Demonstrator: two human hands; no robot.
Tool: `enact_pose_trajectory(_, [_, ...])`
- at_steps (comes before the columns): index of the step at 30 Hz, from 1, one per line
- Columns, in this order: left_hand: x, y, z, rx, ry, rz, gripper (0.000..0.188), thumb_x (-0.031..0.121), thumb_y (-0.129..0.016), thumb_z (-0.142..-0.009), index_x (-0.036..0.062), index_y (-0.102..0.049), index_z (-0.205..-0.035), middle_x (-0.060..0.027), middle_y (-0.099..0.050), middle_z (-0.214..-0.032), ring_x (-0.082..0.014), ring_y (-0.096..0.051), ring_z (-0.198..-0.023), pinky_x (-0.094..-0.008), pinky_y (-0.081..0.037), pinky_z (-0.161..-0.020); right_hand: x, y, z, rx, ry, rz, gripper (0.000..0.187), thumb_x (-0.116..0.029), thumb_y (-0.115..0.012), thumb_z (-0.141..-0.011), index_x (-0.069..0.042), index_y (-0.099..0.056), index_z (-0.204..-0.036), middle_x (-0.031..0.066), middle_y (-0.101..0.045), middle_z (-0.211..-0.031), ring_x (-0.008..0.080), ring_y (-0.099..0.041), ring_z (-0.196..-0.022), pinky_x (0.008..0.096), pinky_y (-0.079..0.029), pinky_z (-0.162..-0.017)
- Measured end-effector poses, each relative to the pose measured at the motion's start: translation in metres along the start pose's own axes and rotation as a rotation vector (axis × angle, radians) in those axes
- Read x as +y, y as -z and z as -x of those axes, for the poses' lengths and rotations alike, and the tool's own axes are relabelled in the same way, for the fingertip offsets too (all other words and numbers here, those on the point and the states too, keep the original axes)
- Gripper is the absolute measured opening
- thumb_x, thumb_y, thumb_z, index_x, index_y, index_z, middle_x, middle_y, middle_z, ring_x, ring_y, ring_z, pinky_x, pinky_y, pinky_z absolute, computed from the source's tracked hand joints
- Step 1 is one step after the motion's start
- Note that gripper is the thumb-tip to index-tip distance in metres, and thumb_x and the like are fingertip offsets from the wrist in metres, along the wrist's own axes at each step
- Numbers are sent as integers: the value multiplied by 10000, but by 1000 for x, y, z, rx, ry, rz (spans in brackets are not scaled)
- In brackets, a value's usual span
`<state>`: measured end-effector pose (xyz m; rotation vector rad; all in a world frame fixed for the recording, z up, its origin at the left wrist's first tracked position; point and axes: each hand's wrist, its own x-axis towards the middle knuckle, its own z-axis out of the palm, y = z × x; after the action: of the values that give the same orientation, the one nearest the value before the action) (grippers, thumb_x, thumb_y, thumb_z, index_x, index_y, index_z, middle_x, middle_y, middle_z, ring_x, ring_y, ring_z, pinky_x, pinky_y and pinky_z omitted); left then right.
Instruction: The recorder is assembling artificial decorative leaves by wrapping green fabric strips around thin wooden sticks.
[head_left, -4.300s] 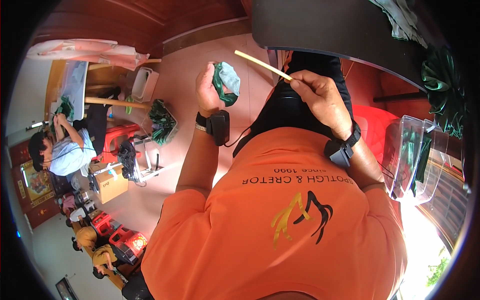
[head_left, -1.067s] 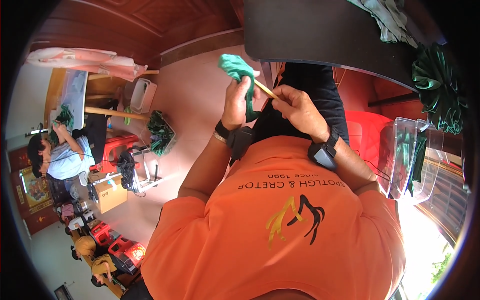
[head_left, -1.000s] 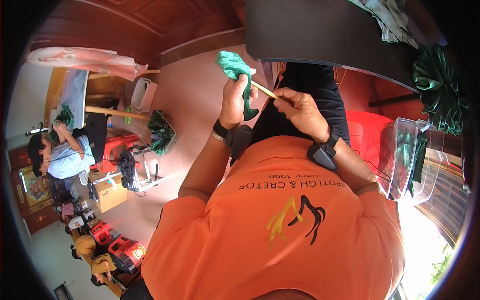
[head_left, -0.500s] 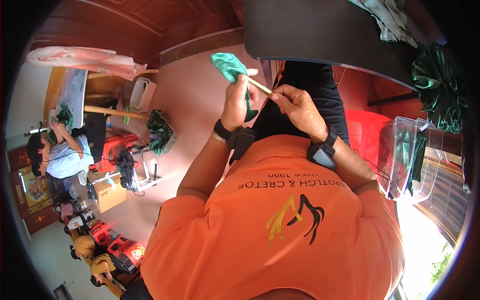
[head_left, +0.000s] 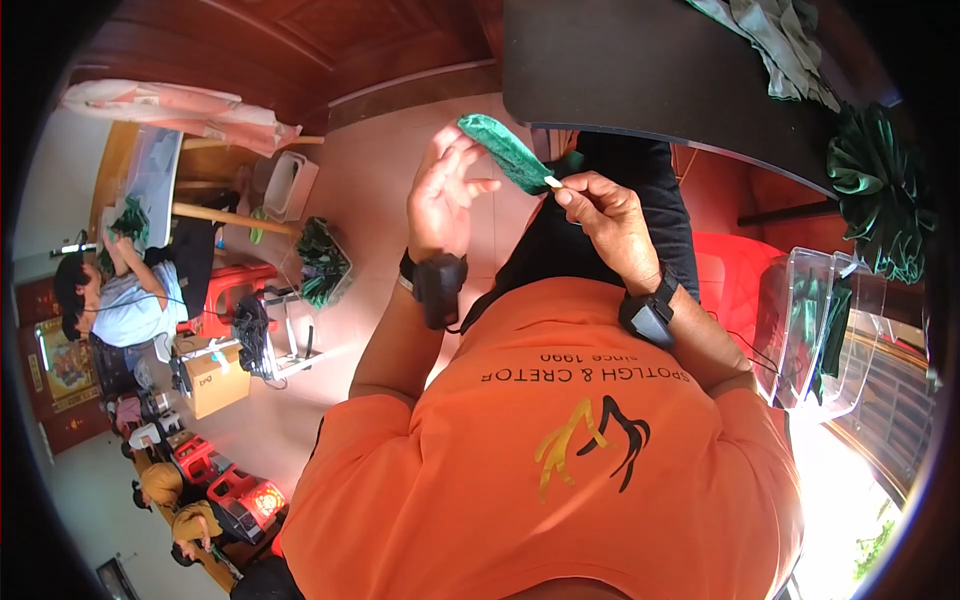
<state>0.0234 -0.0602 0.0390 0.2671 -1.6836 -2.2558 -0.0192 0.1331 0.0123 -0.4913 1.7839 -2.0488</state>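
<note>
Head view: the right hand (head_left: 615, 222) pinches the exposed end of a pale stick (head_left: 553, 183) between thumb and index finger, with the other fingers curled behind. A green cloth (head_left: 505, 152) extends from this pinch toward the far left in a long, narrow, rounded form, its near end beside the fingertips. A darker flap of the same cloth stands just beyond the grip. The length of stick lying inside the cloth is hidden. The left hand (head_left: 440, 200) is positioned left of the grip, palm turned inward, fingers raised and spread, thumb pointing toward the cloth. Its fingertips are at or just beside the cloth's far end; contact cannot be told. Black trousers (head_left: 672, 215) lie below the grip, and an orange shirt (head_left: 540, 440) occupies the near side. Beyond and to the right of the grip is a dark table (head_left: 650, 70) bearing grey-green cloths (head_left: 785, 55). Farther right, a gathered green bundle (head_left: 880, 190) hangs at the table edge, above clear plastic bins (head_left: 800, 345). A red stool (head_left: 735, 265) is located between the grip and these bins. Well left of the grip, another bin (head_left: 348, 268) contains dark green cloth pieces (head_left: 318, 265).
</note>
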Motion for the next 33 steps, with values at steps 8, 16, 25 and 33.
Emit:
enact_pose_trajectory(8, [-7, 2, -9, -162, 142, 743, 274, 179, -424, -923, 26, -521, -1129, -165, -580, -1122, -335, -513, -1123, -356, -490, -757, 2, 3, 2, -62, -44, 43, 120, -121, -617, -873, -2, -624, -887, -30, -527, -706, 41, -454, -673, 192, -400, -603])
enact_pose_trajectory(16, [-38, 4, -19, -133, 124, 777, 179, 146, -460, -878, 24, -563, -960, -144, -595, -937, -283, -570, -902, -371, -459, -766, -2, 0, 2, -153, -166, -60, 158, -149, -573, -906, -11, -616, -841, -50, -486, -660, 31, -391, -589, 192, -353, -536])
enact_pose_trajectory(25, [-10, -7, -11, -105, 158, 737, 210, 193, -433, -901, 41, -536, -1002, -124, -589, -919, -267, -573, -834, -359, -472, -728, -11, 11, 1, -241, -253, -108, 232, -191, -509, -939, -24, -617, -819, -71, -403, -577, 20, -322, -524, 196, -270, -473])
enact_pose_trajectory(33, [-14, -2, -14, 3, 144, 605, 231, 200, -443, -870, 52, -541, -1018, -96, -574, -885, -263, -558, -832, -316, -435, -667, -6, 6, 2, -226, -237, -44, 246, -202, -509, -940, -23, -613, -808, -55, -417, -589, 30, -346, -541, 199, -291, -495])
